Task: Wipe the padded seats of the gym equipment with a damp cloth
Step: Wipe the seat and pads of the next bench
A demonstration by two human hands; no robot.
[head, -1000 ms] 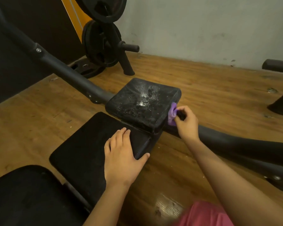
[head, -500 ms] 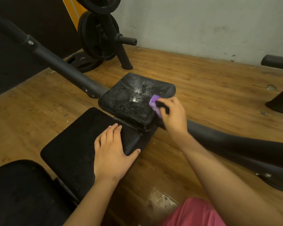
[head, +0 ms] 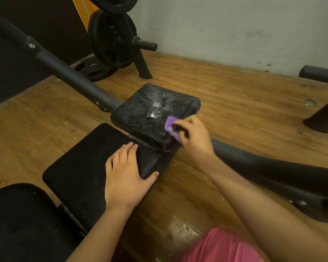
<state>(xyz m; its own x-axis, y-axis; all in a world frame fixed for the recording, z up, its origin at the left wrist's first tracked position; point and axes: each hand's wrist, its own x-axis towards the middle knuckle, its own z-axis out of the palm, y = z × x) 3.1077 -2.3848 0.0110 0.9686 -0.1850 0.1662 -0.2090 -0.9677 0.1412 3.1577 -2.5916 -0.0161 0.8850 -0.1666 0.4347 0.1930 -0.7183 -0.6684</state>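
Cloth (head: 169, 124), mostly hidden inside blurred, gripping right hand (head: 194, 136), atop wet padded seat's (head: 148, 110) near-right corner, earlier against seat's side; left hand (head: 125, 178) flat, fingers straight, on lower pad (head: 78, 167) beside seat.

I see my right hand (head: 194, 137) pinching a purple cloth (head: 169, 124) against the near right corner of the small seat pad (head: 150, 110), whose top glistens with droplets. My left hand (head: 125, 176) lies flat, fingers straight, on the longer pad (head: 80, 167) just before it, near that pad's far right corner, thumb hooked over the right edge. A 3rd dark pad (head: 17, 224) fills the lower left. 2 weight plates (head: 110, 38) hang on a rack beyond, 1 more flat on the wooden floor (head: 235, 95).
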